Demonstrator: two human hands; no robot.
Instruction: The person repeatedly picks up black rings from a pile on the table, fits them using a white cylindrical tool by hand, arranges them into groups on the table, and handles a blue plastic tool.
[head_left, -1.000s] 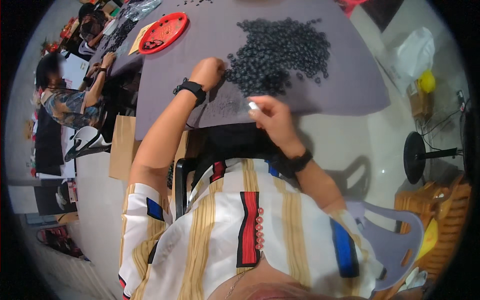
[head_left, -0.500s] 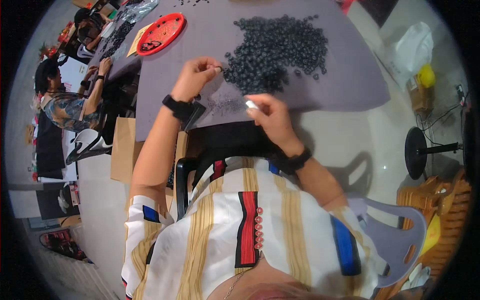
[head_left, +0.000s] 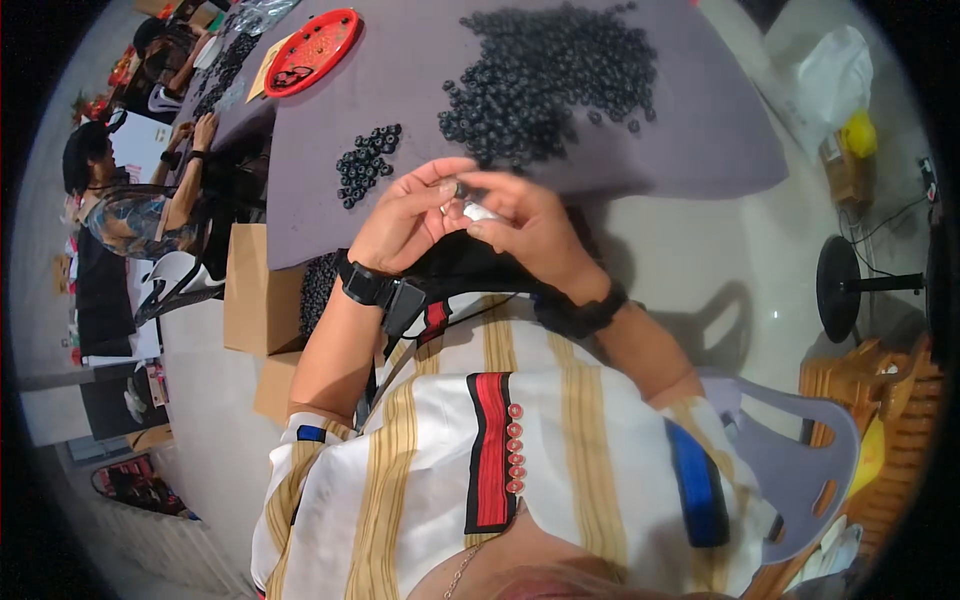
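Note:
Both of my hands meet over the near edge of the table. My left hand (head_left: 405,218) pinches a small dark round piece (head_left: 459,188) between thumb and fingers. Close against it, my right hand (head_left: 535,228) is closed on a small white object (head_left: 480,213), whose kind I cannot make out because the fingers cover most of it. Just beyond my hands lies a big pile of small black ring-shaped pieces (head_left: 560,75). A smaller group of the same black pieces (head_left: 366,163) sits to the left, beyond my left wrist.
A red oval tray (head_left: 350,48) with small bits in it rests on the grey-covered table (head_left: 720,130). Cardboard boxes (head_left: 262,290) stand below the table's left side. Another person (head_left: 130,200) works farther left. A purple chair (head_left: 795,405) is beside me on the right.
My left hand has moved down and right from the pile's left edge to meet my right hand. The smaller group of pieces, hidden before behind my left hand, now shows.

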